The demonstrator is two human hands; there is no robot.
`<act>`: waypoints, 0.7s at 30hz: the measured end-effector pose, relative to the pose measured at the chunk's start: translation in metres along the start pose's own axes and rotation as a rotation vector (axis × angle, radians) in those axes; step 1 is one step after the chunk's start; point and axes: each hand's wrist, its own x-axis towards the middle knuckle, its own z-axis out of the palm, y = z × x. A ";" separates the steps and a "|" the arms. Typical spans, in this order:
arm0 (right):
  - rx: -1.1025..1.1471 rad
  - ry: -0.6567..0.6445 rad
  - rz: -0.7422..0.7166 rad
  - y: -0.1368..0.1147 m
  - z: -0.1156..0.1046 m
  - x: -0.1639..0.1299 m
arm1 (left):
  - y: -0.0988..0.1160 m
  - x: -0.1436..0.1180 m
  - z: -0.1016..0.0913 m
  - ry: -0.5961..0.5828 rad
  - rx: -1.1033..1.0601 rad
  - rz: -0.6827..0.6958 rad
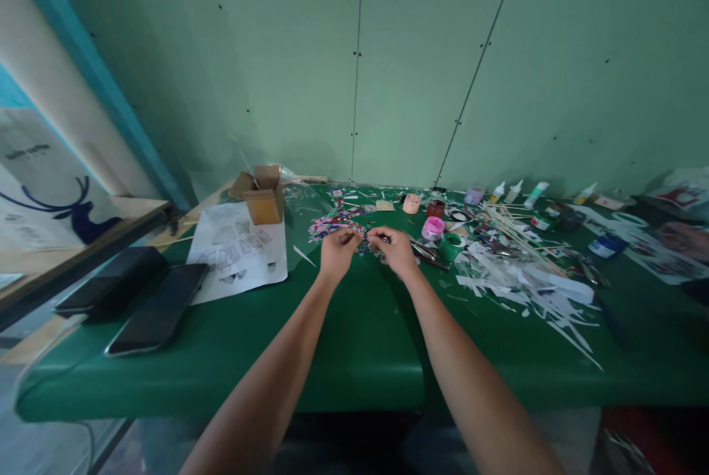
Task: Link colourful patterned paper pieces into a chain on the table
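Note:
My left hand [337, 250] and my right hand [396, 247] are close together over the middle of the green table, fingers bent into pinches. Whatever lies between the fingertips is too small to make out. Just behind and under them spreads a heap of small pink, purple and blue pieces [326, 222]; I cannot tell what kind they are. To the right of my right hand stand an open jar of bright pink paint [433, 229] and a green jar [451, 246]. Dark slim tools [429, 253] lie beside that hand.
On the green table [354, 342], printed paper [238, 253], an open cardboard box [264, 198] and a phone [158, 310] lie left. White paper strips [515, 279], thin wooden sticks [518, 227] and glue bottles [514, 190] crowd the right. Another person's hand [684, 240] shows far right.

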 end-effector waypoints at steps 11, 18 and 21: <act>0.104 0.042 0.027 0.003 0.003 0.001 | -0.001 -0.001 0.002 0.002 -0.049 0.001; 0.013 0.100 -0.049 0.002 0.004 -0.001 | 0.002 -0.001 0.004 0.016 -0.097 -0.036; 0.005 0.114 -0.071 0.003 0.005 0.000 | 0.002 -0.001 0.004 0.025 -0.086 -0.025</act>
